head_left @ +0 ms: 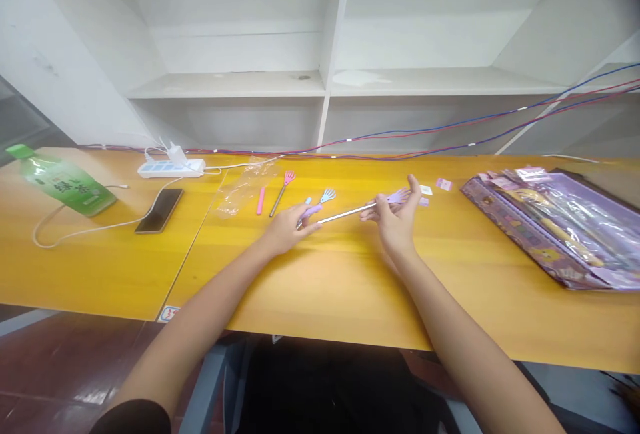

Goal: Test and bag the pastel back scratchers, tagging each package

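Observation:
A telescopic back scratcher (347, 213) with a thin metal rod is stretched between my two hands above the desk. My left hand (286, 229) is closed around its near end, where a purple piece (313, 210) shows at the fingers. My right hand (397, 224) grips the other end by the purple hand-shaped head (399, 197), thumb on the rod and index finger raised. Just beyond my left hand lies a light blue scratcher head (327, 195), the rest of it partly hidden. A pink scratcher (283, 194) and a separate pink tube (261, 201) lie left of it.
A purple patterned box (537, 237) holding plastic-wrapped items (575, 221) stands at right. Small labels (443, 184) and a clear wrapper (245, 189) lie farther back. On the left are a phone (159, 211), a power strip (170, 167), a white cable and a green bottle (65, 184).

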`<state>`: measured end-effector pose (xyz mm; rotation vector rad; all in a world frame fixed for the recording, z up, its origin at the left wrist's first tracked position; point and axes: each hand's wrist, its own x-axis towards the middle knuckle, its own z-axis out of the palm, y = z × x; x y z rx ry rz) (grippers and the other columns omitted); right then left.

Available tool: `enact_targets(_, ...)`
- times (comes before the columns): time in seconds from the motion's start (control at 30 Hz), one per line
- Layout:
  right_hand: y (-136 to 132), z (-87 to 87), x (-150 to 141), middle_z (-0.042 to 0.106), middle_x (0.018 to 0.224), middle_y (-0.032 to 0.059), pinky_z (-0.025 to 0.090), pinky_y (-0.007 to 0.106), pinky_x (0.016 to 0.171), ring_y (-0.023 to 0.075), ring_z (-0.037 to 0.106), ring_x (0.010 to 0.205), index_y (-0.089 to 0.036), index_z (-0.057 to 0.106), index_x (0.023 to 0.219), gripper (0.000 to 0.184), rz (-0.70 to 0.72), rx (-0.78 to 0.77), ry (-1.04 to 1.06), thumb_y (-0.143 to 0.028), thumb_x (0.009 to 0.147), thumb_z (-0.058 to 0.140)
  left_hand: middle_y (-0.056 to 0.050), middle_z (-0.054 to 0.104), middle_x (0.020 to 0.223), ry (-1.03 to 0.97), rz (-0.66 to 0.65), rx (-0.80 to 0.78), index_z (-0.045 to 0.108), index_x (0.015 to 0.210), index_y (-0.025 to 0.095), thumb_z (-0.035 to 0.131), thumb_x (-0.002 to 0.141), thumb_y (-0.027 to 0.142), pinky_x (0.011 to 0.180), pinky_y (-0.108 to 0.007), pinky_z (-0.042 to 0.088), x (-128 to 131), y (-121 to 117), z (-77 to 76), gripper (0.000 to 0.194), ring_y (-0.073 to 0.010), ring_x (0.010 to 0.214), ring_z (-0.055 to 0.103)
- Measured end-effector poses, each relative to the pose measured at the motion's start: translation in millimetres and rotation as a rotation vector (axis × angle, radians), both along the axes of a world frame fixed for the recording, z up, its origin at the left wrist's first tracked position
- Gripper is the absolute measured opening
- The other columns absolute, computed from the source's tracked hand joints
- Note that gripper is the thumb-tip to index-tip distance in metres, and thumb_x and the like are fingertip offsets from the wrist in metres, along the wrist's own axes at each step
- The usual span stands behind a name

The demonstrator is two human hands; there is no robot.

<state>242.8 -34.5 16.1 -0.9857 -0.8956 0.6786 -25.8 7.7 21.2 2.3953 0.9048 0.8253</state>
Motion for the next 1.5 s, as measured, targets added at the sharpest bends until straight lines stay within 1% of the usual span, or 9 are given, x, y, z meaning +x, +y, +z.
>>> enact_targets(0.17, 2, -10.4, -13, 0.069, 0.084, -0.0039, 0.064, 0.031, 0.060, 0.0162, 0.073, 0.061, -0.030, 0.046, 0.138, 0.064, 0.144, -0.082, -0.034, -0.049, 0.086, 0.078, -0.004, 0.075, 0.093, 0.000, -0.026, -0.068, 0.073, 0.129, 0.022, 0.064, 0.102, 0.044, 0.080, -0.028, 0.050, 6, -3, -5.8, 0.036, -0.0183, 0.081, 0.067)
enact_targets(0.3, 1, -14.7, -10, 0.071, 0.083, -0.0003, 0.063, 0.030, 0.068, 0.0160, 0.073, 0.071, -0.023, 0.064, 0.112, 0.045, 0.277, -0.136, -0.285, -0.057, 0.086, 0.077, -0.006, 0.077, 0.100, 0.001, 0.000, -0.128, 0.069, 0.136, 0.020, 0.057, 0.105, 0.042, 0.083, -0.029, 0.051, 6, -3, -6.1, 0.040, -0.0206, 0.088, 0.070)
enact_targets(0.37, -2, -15.9, -11, 0.072, 0.081, 0.0009, 0.062, 0.030, 0.065, 0.0163, 0.071, 0.070, -0.022, 0.066, 0.106, 0.044, 0.378, -0.173, -0.410, -0.059, 0.086, 0.078, -0.006, 0.077, 0.106, 0.027, -0.017, -0.143, 0.069, 0.137, 0.021, 0.054, 0.106, 0.043, 0.086, -0.030, 0.052, 6, -3, -5.1, 0.041, -0.0216, 0.094, 0.071)
enact_targets(0.47, -4, -16.6, -12, 0.071, 0.072, -0.0003, 0.059, 0.031, 0.061, 0.0169, 0.068, 0.061, -0.022, 0.063, 0.102, 0.043, 0.489, -0.223, -0.465, -0.063, 0.091, 0.070, -0.004, 0.077, 0.106, 0.045, -0.046, -0.155, 0.071, 0.132, 0.023, 0.048, 0.109, 0.049, 0.086, -0.029, 0.052, 6, -4, -1.8, 0.042, -0.0209, 0.096, 0.071)
enact_targets(0.6, -3, -14.0, -2, 0.067, 0.068, -0.0019, 0.054, 0.030, 0.066, 0.0166, 0.065, 0.063, -0.024, 0.063, 0.095, 0.038, 0.351, -0.174, -0.574, -0.062, 0.097, 0.061, -0.004, 0.076, 0.111, 0.050, -0.017, -0.070, 0.072, 0.128, 0.027, 0.034, 0.112, 0.051, 0.093, -0.031, 0.051, 1, -2, 4.7, 0.048, -0.0213, 0.106, 0.070)
enact_targets(0.73, -1, -10.7, 13, 0.066, 0.068, -0.0019, 0.048, 0.030, 0.071, 0.0171, 0.062, 0.067, -0.024, 0.064, 0.090, 0.035, 0.204, -0.144, -0.667, -0.058, 0.099, 0.060, -0.007, 0.075, 0.116, 0.089, 0.011, 0.052, 0.073, 0.129, 0.027, 0.035, 0.112, 0.050, 0.099, -0.034, 0.050, -4, 4, 6.3, 0.048, -0.0222, 0.110, 0.068)
enact_targets(1.0, -1, -6.0, 20, 0.066, 0.068, -0.0020, 0.045, 0.030, 0.070, 0.0179, 0.061, 0.067, -0.025, 0.062, 0.089, 0.037, 0.168, -0.160, -0.642, -0.061, 0.098, 0.060, -0.007, 0.075, 0.113, 0.065, 0.012, 0.089, 0.074, 0.130, 0.028, 0.044, 0.110, 0.046, 0.098, -0.036, 0.050, -5, 8, 1.2, 0.040, -0.0223, 0.106, 0.066)
enact_targets(1.33, -1, -8.6, 19, 0.066, 0.063, -0.0018, 0.045, 0.031, 0.070, 0.0195, 0.061, 0.066, -0.025, 0.062, 0.087, 0.038, 0.167, -0.223, -0.760, -0.059, 0.100, 0.053, -0.006, 0.066, 0.095, 0.115, 0.030, 0.174, 0.074, 0.131, 0.026, 0.043, 0.111, 0.044, 0.084, -0.028, 0.049, -7, 9, -1.6, 0.041, -0.0180, 0.092, 0.063)
enact_targets(1.5, -5, -5.9, 16, 0.063, 0.058, -0.0024, 0.045, 0.032, 0.068, 0.0201, 0.061, 0.061, -0.025, 0.064, 0.089, 0.038, 0.164, -0.252, -0.775, -0.060, 0.100, 0.054, -0.006, 0.067, 0.098, 0.153, 0.029, 0.244, 0.073, 0.133, 0.028, 0.042, 0.111, 0.043, 0.083, -0.027, 0.049, -8, 7, -2.6, 0.041, -0.0176, 0.091, 0.064)
